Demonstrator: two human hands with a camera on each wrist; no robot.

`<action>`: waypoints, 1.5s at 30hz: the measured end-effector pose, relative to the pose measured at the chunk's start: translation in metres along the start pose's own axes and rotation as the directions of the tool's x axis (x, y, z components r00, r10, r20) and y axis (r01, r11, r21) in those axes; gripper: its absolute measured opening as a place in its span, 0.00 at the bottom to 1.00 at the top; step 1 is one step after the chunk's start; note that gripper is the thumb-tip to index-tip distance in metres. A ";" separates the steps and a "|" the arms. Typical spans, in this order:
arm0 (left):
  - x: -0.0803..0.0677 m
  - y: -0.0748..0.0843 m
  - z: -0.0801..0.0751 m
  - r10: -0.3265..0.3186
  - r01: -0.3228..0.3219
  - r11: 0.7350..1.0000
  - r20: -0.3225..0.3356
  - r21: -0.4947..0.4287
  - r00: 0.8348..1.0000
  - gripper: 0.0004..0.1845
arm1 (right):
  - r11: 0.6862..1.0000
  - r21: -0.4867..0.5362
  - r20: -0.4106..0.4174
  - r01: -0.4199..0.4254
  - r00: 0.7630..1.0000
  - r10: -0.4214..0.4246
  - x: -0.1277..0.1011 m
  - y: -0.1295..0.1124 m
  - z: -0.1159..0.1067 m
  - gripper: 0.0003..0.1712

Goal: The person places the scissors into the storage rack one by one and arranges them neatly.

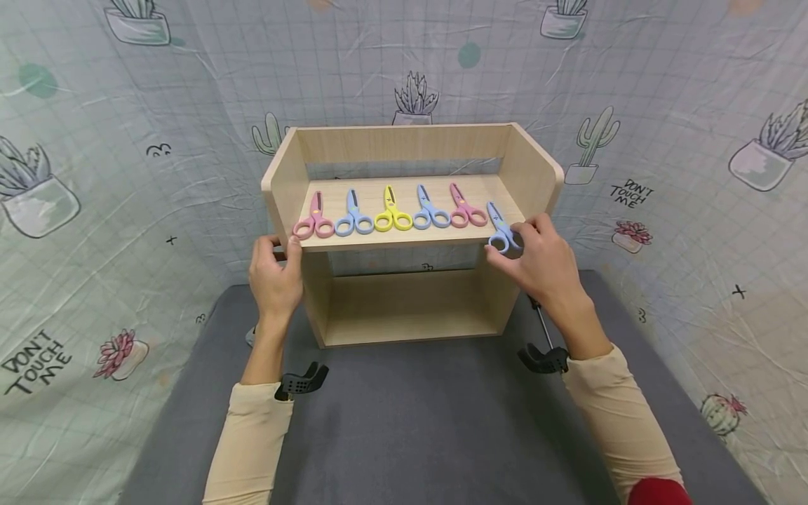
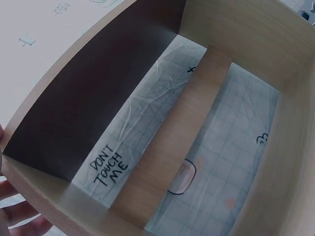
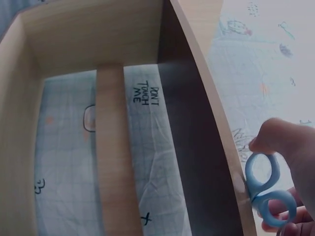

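A light wooden two-tier shelf point(image 1: 404, 245) stands in the middle. Along its upper board lie pink scissors point(image 1: 317, 205), blue scissors point(image 1: 352, 203), yellow scissors point(image 1: 390, 202), more blue scissors point(image 1: 425, 200) and more pink scissors point(image 1: 459, 198), blades pointing back. My right hand point(image 1: 546, 263) pinches another pair of blue scissors point(image 1: 496, 214) by the handles at the board's right front corner. Its finger loops point(image 3: 253, 187) overhang the front edge in the right wrist view. My left hand point(image 1: 275, 280) grips the shelf's left side, thumb at the front corner beside the pink handles.
Below is the shelf's lower compartment point(image 1: 410, 305), with an open back. A grey table point(image 1: 404, 421) extends in front. Black camera mounts point(image 1: 305, 379) sit on both wrists. Printed cloth point(image 1: 208, 175) surrounds the table, and something red point(image 1: 659, 492) shows at bottom right.
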State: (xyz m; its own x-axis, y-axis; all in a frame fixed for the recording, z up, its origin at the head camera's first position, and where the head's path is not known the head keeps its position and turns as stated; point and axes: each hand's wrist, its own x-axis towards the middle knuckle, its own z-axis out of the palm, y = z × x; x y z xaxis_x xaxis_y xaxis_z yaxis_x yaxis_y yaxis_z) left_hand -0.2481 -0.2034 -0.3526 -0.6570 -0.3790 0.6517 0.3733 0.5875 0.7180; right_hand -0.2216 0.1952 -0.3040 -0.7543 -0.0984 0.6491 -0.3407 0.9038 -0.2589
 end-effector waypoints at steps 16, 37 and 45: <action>-0.001 0.000 0.001 -0.009 0.009 1.000 -0.003 -0.005 1.000 0.24 | 0.997 0.075 -0.011 0.000 1.000 0.000 0.012 -0.001 0.005 0.18; 0.000 0.001 -0.001 -0.013 0.013 1.000 -0.007 -0.002 1.000 0.23 | 0.998 -0.010 0.006 -0.058 0.998 0.058 0.029 -0.009 0.015 0.17; 0.000 -0.001 0.001 -0.013 0.013 1.000 -0.004 -0.007 1.000 0.23 | 0.998 -0.017 0.004 -0.063 0.998 0.063 0.030 -0.006 0.018 0.18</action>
State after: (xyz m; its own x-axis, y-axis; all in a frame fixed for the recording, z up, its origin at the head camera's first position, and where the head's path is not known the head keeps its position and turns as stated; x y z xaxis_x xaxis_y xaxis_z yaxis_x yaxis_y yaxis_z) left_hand -0.2487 -0.2030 -0.3535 -0.6591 -0.3891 0.6436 0.3698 0.5775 0.7279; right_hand -0.2524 0.1790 -0.2952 -0.7765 -0.0425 0.6286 -0.2825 0.9153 -0.2870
